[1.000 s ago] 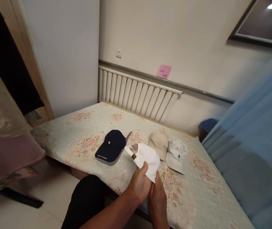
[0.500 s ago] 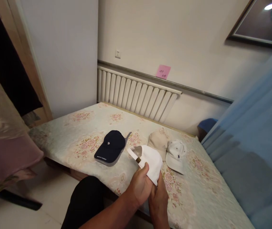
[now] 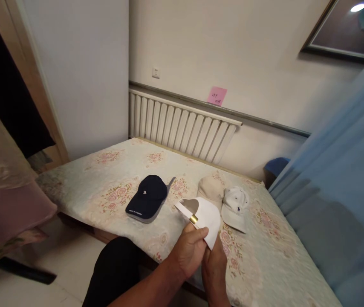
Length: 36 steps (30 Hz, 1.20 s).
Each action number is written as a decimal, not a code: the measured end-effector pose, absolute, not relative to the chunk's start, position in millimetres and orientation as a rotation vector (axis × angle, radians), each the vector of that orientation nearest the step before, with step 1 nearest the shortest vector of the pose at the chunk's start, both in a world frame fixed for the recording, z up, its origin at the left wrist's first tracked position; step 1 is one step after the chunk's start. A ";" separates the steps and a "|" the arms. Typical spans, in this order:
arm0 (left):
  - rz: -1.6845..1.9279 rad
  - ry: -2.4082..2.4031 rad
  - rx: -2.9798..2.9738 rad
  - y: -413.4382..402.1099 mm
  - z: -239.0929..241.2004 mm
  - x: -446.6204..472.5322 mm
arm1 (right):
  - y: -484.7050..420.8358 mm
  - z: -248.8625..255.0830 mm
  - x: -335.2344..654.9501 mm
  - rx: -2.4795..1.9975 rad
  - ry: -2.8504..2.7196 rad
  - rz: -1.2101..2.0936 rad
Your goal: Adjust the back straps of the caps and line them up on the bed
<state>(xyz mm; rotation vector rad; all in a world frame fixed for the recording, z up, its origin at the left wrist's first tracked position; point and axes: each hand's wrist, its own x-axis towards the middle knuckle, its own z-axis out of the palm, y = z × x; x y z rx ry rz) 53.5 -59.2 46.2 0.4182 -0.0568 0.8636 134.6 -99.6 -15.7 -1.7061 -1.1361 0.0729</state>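
Note:
A white baseball cap point(image 3: 210, 217) is held between both hands above the bed's near side, its back strap and brass buckle turned toward the left. My left hand point(image 3: 191, 249) is closed on its lower edge, thumb lying over the fabric. My right hand point(image 3: 214, 264) grips the near end from the right; its fingertips are hidden behind the cap. To the left lies a navy cap point(image 3: 151, 194) with a small white emblem. Beyond the held cap rest a beige cap point(image 3: 210, 187), partly covered from view, and another white cap point(image 3: 235, 202) with a small dark logo.
The caps lie on a bed point(image 3: 86, 179) with a floral cover. Behind it run a white radiator point(image 3: 182, 125) and a wall with a pink note point(image 3: 217, 96). A blue curtain point(image 3: 335, 192) hangs at the right. Draped cloth point(image 3: 9, 204) stands at the left.
The white cap has turned slightly and shifted a little right, so its brass buckle now catches the light. My left thumb has moved along the cap's edge. The other caps stay put.

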 end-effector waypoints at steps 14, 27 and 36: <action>0.920 0.161 0.309 -54.5 55.7 51.4 | -101.4 -21.8 140.6 -1.722 -1.092 0.078; 0.979 0.098 0.334 -57.3 57.2 58.4 | -96.3 7.1 135.2 -1.839 -1.080 -0.200; 0.899 0.213 0.497 -69.0 54.8 59.1 | -95.0 24.3 134.0 -1.641 -1.437 -0.622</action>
